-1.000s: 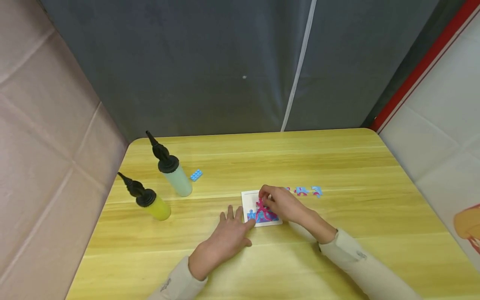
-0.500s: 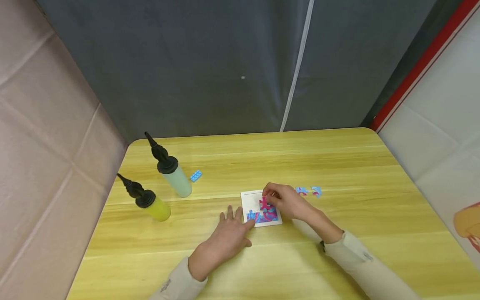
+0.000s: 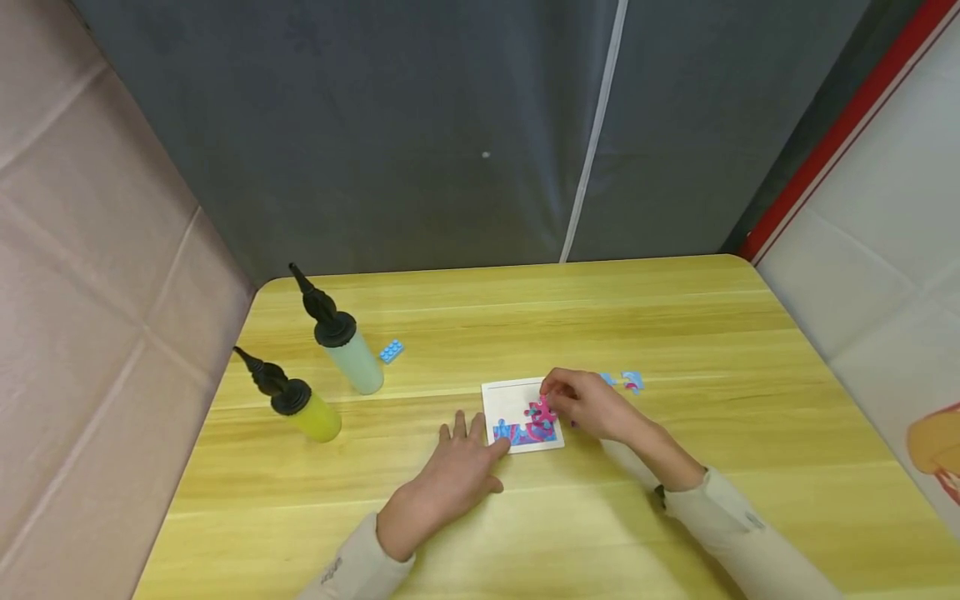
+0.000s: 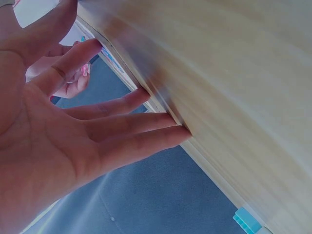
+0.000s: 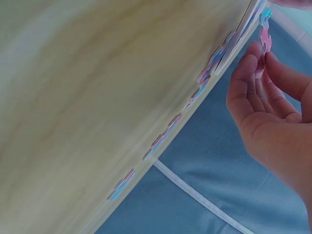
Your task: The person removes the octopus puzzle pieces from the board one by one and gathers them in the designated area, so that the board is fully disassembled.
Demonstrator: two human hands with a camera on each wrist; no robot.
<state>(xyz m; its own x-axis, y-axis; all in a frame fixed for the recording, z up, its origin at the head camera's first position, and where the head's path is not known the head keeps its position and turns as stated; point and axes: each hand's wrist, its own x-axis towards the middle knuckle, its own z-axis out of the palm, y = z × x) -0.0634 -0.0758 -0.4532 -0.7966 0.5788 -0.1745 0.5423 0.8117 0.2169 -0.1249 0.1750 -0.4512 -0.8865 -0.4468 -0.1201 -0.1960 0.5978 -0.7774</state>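
A white puzzle tray (image 3: 513, 392) lies on the table with blue, purple and pink pieces (image 3: 513, 434) along its near edge. Above its right side, my right hand (image 3: 596, 406) pinches a pink puzzle piece (image 3: 547, 409) between thumb and fingers. In the right wrist view that pink piece (image 5: 265, 39) is held off the tabletop, with a teal end. My left hand (image 3: 457, 467) lies with fingers spread at the tray's near left corner, its thumb on the rim. The left wrist view shows those fingers (image 4: 131, 144) straight, tips on the table.
Loose puzzle pieces (image 3: 632, 381) lie right of the tray, partly hidden by my right hand. A blue toy brick (image 3: 392, 351) lies at the back left. Near it are a pale green hand pump (image 3: 356, 362) and a yellow hand pump (image 3: 318, 418), both with black nozzles.
My right hand has shifted a little to the right with the pink piece, uncovering more of the white tray and covering more of the loose pieces. The left hand stays in place.
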